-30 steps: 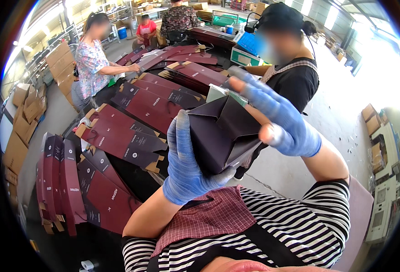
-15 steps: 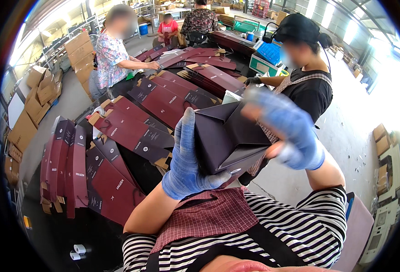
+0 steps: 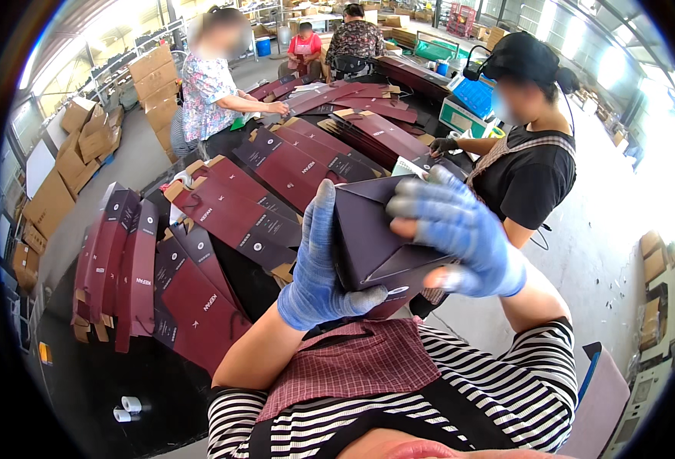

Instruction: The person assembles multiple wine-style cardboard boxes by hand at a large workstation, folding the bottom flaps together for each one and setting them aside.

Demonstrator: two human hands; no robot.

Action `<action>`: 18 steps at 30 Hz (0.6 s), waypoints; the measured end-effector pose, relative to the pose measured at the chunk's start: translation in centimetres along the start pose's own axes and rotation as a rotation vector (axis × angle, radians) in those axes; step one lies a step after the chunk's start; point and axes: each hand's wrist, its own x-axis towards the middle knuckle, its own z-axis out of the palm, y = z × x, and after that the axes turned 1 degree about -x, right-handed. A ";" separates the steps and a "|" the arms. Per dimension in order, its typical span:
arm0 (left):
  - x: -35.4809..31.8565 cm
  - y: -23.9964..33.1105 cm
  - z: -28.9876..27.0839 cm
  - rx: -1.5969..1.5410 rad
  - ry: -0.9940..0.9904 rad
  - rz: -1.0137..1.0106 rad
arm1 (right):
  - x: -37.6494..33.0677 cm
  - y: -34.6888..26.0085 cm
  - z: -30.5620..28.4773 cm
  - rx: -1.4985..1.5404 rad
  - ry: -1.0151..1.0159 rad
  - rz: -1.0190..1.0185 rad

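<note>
- The left hand (image 3: 318,268) and right hand (image 3: 460,233), both in blue gloves, grasp a dark maroon folded paper bag (image 3: 376,241).
- The bag is held above the desk (image 3: 100,382), near flat maroon bag blanks (image 3: 200,306).

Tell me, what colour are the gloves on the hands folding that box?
Blue, on both the left hand and right hand, clearest in the head view.

Bright workshop, grey concrete floor (image 3: 582,252), stacked cardboard cartons (image 3: 85,141)

Black table (image 3: 100,382) under flat maroon box blanks (image 3: 200,306), tape rolls (image 3: 127,408).
</note>
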 end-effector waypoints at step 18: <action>-1.5 -2.4 -1.8 0.351 0.030 0.036 | -0.9 1.0 10.4 0.793 0.530 0.363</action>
